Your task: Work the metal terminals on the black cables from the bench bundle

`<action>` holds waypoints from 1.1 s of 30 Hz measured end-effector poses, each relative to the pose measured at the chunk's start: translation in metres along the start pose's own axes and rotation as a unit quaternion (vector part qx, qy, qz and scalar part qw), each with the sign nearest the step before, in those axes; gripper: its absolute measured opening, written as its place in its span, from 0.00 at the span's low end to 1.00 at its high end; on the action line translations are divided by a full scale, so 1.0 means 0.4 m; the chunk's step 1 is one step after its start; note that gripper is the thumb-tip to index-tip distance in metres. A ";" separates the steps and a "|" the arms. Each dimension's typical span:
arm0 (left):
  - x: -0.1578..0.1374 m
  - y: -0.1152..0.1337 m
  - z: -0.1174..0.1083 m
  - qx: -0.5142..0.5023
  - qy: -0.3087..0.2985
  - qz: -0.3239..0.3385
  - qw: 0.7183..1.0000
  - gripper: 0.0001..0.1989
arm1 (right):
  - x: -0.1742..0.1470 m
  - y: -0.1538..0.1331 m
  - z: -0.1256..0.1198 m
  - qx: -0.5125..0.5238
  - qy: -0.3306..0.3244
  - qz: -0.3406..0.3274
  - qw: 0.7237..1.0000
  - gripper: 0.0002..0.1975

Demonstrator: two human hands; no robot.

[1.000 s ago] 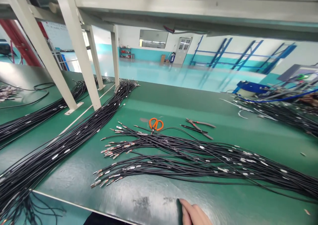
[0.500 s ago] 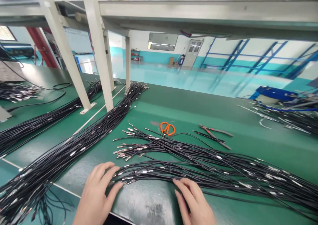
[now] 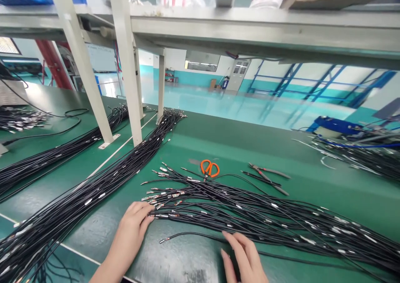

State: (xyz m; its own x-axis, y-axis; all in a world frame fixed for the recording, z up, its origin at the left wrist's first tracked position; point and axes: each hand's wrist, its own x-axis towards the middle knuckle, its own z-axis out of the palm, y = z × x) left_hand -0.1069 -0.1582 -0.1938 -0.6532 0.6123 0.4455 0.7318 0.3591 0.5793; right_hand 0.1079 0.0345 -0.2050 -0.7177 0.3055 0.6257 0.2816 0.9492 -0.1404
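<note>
A bundle of black cables with pale, stripped-looking ends lies across the green table in front of me. My left hand is at the bundle's left end, thumb and fingers closed around the tips of the nearest cables. Apart from the bundle, a single black cable lies closer to me, its tip pointing left. Over that cable is my right hand, its fingers touching or just above it and the thumb apart. Orange-handled scissors lie behind the bundle, their blades partly covered by cables.
Pliers lie beyond the bundle beside a thin black tool. Another long cable bundle runs diagonally at left, past white shelf posts. More cables lie at far right. A white shelf spans overhead.
My left hand has moved away from me and slightly right, bringing the near cable ends closer to the others. One cable now lies separate in front. My right hand has shifted slightly nearer.
</note>
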 end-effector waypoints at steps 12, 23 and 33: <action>0.225 0.009 -0.063 0.084 -0.057 0.010 0.995 0.10 | -0.001 0.010 0.017 -0.006 -0.023 -0.012 1.000 0.16; 0.405 -0.046 0.129 0.144 -0.118 -0.071 0.980 0.15 | -0.002 0.000 0.012 0.028 -0.022 0.029 0.999 0.15; 0.412 -0.045 0.090 0.127 -0.172 -0.009 0.977 0.08 | 0.008 -0.015 -0.002 0.077 -0.034 0.061 0.995 0.16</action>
State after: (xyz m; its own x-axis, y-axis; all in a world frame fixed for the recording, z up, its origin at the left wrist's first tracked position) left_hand -0.2208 -0.0383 -0.1552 -0.5944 0.7888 0.1562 0.7741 0.5087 0.3768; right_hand 0.1045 0.0296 -0.2014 -0.7276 0.4183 0.5437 0.2717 0.9035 -0.3315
